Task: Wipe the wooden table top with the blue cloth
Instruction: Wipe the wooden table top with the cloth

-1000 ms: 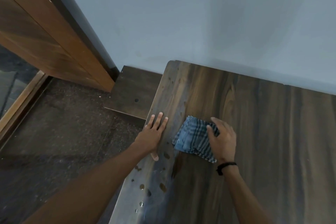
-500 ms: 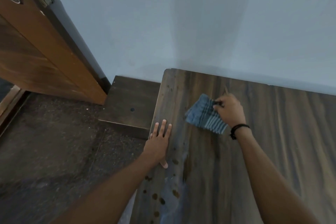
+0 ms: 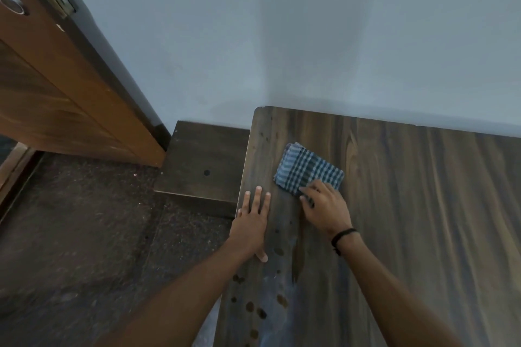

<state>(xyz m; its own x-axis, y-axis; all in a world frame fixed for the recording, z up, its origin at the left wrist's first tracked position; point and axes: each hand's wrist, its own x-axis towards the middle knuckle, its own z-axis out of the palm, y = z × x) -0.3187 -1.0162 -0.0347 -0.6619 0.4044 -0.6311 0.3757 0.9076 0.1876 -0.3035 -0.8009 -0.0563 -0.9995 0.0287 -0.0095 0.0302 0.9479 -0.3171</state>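
My right hand (image 3: 324, 207) presses its grip flat on the blue cloth (image 3: 308, 167); just left, my left hand (image 3: 251, 222) lies fingers-spread on the desk (image 3: 423, 205).

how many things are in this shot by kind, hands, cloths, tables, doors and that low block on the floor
hands: 2, left hand flat on the table edge, right hand pressing the cloth
cloths: 1, blue checked cloth
tables: 1, wooden table top
doors: 1, wooden door
low wooden blocks: 1
wristbands: 1, black
total: 7
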